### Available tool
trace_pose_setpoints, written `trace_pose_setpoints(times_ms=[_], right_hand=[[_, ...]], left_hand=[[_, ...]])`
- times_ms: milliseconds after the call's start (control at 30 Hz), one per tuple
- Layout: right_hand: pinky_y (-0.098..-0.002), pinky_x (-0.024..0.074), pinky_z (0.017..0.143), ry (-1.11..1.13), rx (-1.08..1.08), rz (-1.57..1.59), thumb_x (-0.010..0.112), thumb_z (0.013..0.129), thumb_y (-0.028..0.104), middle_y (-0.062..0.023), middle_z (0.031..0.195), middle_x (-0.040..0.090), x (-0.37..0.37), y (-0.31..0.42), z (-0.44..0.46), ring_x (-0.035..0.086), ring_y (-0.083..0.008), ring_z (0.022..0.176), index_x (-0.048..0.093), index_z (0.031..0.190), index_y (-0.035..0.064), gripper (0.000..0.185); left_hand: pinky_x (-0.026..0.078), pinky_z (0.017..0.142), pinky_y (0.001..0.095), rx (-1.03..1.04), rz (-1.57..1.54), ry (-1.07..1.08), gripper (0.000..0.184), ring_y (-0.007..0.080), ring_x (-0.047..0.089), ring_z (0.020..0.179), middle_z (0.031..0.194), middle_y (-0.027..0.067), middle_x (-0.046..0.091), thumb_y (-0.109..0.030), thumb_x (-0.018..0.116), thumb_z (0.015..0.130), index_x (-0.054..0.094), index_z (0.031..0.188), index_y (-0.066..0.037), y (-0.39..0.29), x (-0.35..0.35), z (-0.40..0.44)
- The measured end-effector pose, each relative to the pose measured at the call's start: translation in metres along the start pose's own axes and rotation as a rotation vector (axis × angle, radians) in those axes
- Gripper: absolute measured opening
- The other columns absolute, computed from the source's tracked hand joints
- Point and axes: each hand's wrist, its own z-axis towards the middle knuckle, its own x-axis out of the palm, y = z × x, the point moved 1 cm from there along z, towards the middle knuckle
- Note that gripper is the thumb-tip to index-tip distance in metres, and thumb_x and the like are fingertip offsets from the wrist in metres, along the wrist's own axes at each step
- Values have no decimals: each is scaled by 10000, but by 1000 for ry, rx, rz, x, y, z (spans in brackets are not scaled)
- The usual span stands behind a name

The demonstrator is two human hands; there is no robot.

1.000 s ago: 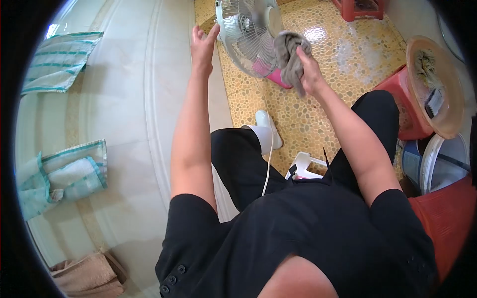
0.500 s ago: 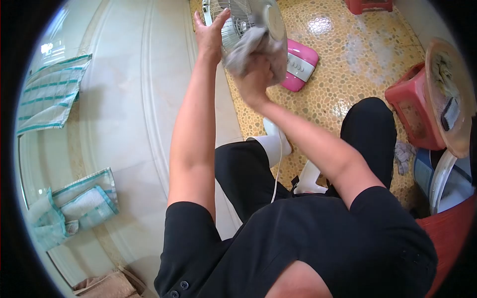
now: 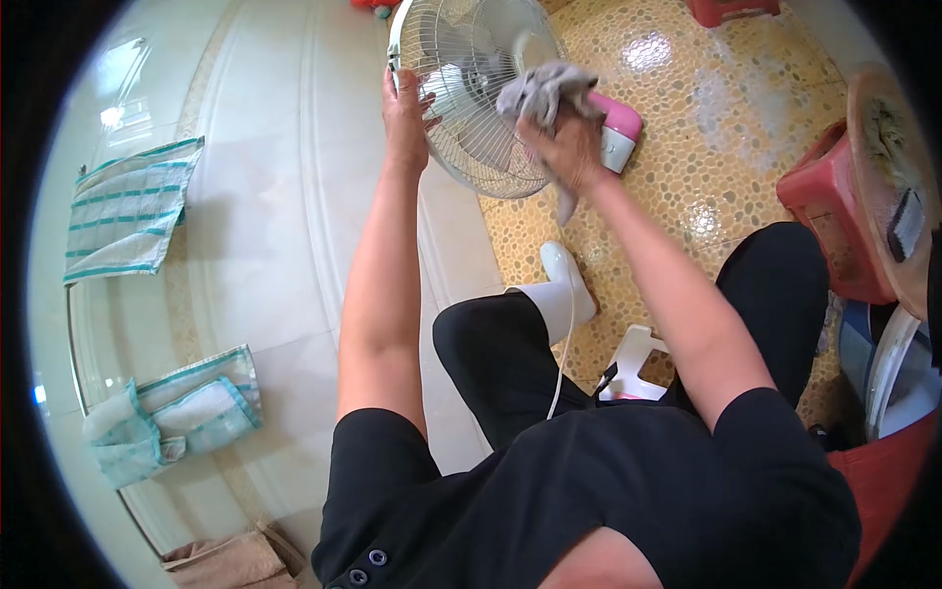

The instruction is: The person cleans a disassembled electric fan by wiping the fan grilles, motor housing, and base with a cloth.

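A fan (image 3: 469,147) with a round wire cage stands tilted at the top of the head view. My left hand (image 3: 405,123) grips the cage's left rim, with some fingers behind the wires. A crumpled grey cloth (image 3: 551,90) is bunched in my right hand (image 3: 569,149), against the cage's right side. One end of the cloth hangs below the hand. The fan's pink and white base (image 3: 620,133) shows partly behind my right hand. Which fan parts the cloth touches underneath is hidden.
White boots (image 3: 569,285) stand on the wet pebble-patterned floor (image 3: 677,177). To the right are a red stool (image 3: 834,221), a tilted basin (image 3: 868,93) with a brush (image 3: 905,226), and a bucket (image 3: 888,368). Striped towels (image 3: 132,211) hang on the left wall. A white cord (image 3: 564,363) runs toward my lap.
The cloth in my right hand has moved right, from the cage's front to its right side. My left hand has lowered slightly and closed round the rim. More of the cage is visible.
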Motion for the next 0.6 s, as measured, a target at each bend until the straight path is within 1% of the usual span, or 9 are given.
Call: trace_pose_setpoints(times_ms=[33, 67, 133, 233, 333, 367, 467, 500, 600], right_hand=[[-417, 364, 1002, 70, 48, 173, 550, 859, 546, -166, 1220, 563, 0, -5, 13, 502, -327, 1155, 569, 1208, 87, 577], [-402, 313, 1046, 98, -32, 217, 530, 877, 543, -171, 1278, 524, 13, -28, 26, 460, -329, 1202, 533, 1244, 71, 597], [-396, 297, 1051, 2, 62, 387, 510, 903, 515, -175, 1266, 531, 36, -31, 32, 464, -340, 1192, 553, 1215, 58, 556], [-432, 280, 1050, -124, 24, 361, 499, 924, 469, -184, 1258, 534, 68, -30, 34, 467, -347, 1187, 571, 1192, 52, 501], [-475, 297, 1018, -84, 52, 225, 509, 921, 434, -176, 1228, 562, 74, -9, 30, 488, -349, 1168, 595, 1176, 69, 453], [-497, 292, 1000, -140, 11, 160, 525, 909, 417, -152, 1200, 593, 75, 5, 26, 515, -347, 1138, 608, 1177, 86, 434], [-491, 303, 982, -181, -158, 29, 538, 900, 407, -128, 1191, 603, 76, 43, 15, 535, -342, 1100, 616, 1169, 95, 419], [-497, 304, 984, -177, -160, 51, 541, 903, 397, -133, 1178, 605, 76, 47, 11, 534, -347, 1093, 618, 1162, 88, 410], [-507, 304, 989, -156, -160, 85, 552, 903, 378, -146, 1161, 604, 72, 54, 3, 525, -360, 1088, 615, 1156, 70, 404]], left_hand=[[470, 783, 411, -3, -4, 4, 804, 249, 524, 1002, 1277, 80, 488, -654, 511, 852, 229, 1434, -176, 0, -2, 0], [473, 780, 407, -3, -10, 7, 774, 244, 525, 1000, 1273, 79, 489, -662, 486, 860, 254, 1419, -179, 0, -3, -2], [476, 773, 402, -28, -12, -32, 731, 233, 527, 996, 1262, 73, 491, -671, 457, 869, 292, 1393, -188, -5, 1, -6], [483, 764, 388, -77, -18, -116, 680, 220, 529, 997, 1232, 68, 496, -656, 461, 875, 329, 1362, -199, -16, 15, -10], [485, 764, 372, -107, -66, -130, 656, 221, 528, 1005, 1238, 86, 492, -633, 468, 883, 331, 1364, -208, -24, 21, -10], [486, 795, 361, -125, -105, -178, 620, 218, 536, 1010, 1225, 104, 501, -561, 503, 901, 348, 1351, -164, -29, 26, -13], [479, 841, 360, -25, -194, -133, 583, 211, 539, 1029, 1193, 106, 516, -475, 533, 917, 359, 1338, -111, -19, 23, 4], [468, 877, 355, -55, -229, -117, 564, 206, 531, 1058, 1171, 104, 522, -417, 552, 922, 363, 1328, -74, -17, 20, 6], [470, 866, 360, -85, -250, -101, 549, 203, 532, 1043, 1162, 98, 522, -414, 550, 924, 370, 1325, -83, -13, 19, 0]])
